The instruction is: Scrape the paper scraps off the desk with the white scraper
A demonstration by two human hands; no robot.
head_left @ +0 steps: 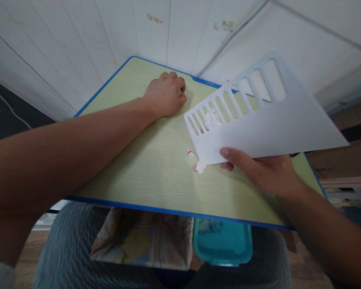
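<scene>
A slotted white sheet (276,124) is held tilted over the worktop (138,160), pinched by the right hand (263,171). The left hand (167,95) is rested there, half-curled; whether anything is held cannot be told. Steadying seems intended; for any shift, a firm pinch is required.

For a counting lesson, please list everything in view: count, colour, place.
Rectangular wood-grain tabletop: 1, pale green, blue-edged, centre
Flat slotted sheet: 1, white, above tabletop's right side
Small scraps: several, white and pink, on tabletop
Panelled wall: 1, white, behind
Thin cable: 1, grey, on wall
Patterned cloth: 1, multicoloured, below tabletop
Plastic container: 1, teal, below tabletop
Boxlike things: count unclear, brown, far right
Thin cord: 1, pale, far left
Ribbed trouser legs: 2, grey, below tabletop
Left hand: 1, bare, on tabletop
Right hand: 1, bare, gripping sheet
</scene>
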